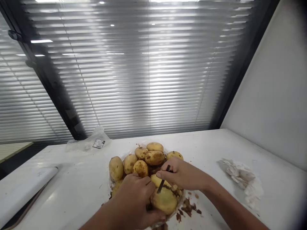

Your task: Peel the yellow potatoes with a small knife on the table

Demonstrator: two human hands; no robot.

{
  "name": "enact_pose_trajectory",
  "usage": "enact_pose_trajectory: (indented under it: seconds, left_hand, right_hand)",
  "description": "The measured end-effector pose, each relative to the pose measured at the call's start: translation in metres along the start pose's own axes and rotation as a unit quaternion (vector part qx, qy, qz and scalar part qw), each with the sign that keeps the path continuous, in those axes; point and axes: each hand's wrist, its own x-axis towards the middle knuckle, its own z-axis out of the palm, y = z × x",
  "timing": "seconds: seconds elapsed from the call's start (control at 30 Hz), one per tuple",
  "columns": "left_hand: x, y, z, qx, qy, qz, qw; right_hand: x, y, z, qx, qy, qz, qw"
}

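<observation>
My left hand (pixel 136 199) is closed on a large potato (pixel 166 202), bracing it from the left with the thumb underneath. The potato's top is pale yellow and looks partly peeled. In my right hand (pixel 177 172) is a thin dark blade-like tool (pixel 161 186), its lower end against the top of that potato; whether it is a knife or a peeler I cannot tell. Behind my hands, several potatoes, such as a whole one (pixel 116 168) and a brown-patched one (pixel 154 157), sit piled on clear plastic. Brown peel scraps (pixel 188 207) lie to the right.
On the white table (pixel 79 185), a crumpled clear bag with a label (pixel 98 143) lies at the back left. A white flat-topped object (pixel 26 191) is at the left edge. Crumpled tissues (pixel 242 177) lie on the right. Window blinds (pixel 144 73) rise behind.
</observation>
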Motion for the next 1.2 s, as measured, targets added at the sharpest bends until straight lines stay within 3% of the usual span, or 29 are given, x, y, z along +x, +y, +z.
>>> enact_pose_trajectory:
  seconds: [0.53, 0.7, 0.87, 1.0, 1.2]
  left_hand:
    - [0.005, 0.002, -0.002, -0.023, -0.014, -0.037, 0.999]
    - [0.006, 0.002, 0.001, -0.023, -0.016, -0.039, 0.999]
    - [0.007, 0.002, 0.001, -0.019, -0.010, -0.048, 0.999]
    - [0.007, 0.001, 0.002, -0.030, -0.006, -0.044, 0.999]
    - [0.005, 0.000, 0.006, -0.027, -0.013, -0.048, 0.998]
  right_hand:
    - [0.003, 0.010, -0.007, 0.041, -0.038, -0.011, 0.998]
    - [0.005, 0.016, -0.007, 0.016, 0.019, 0.003, 1.000]
    - [0.006, 0.016, -0.006, 0.050, -0.040, 0.008, 0.998]
    - [0.006, 0.018, -0.007, 0.009, 0.007, 0.013, 1.000]
    - [0.009, 0.018, -0.008, 0.035, -0.023, 0.007, 0.999]
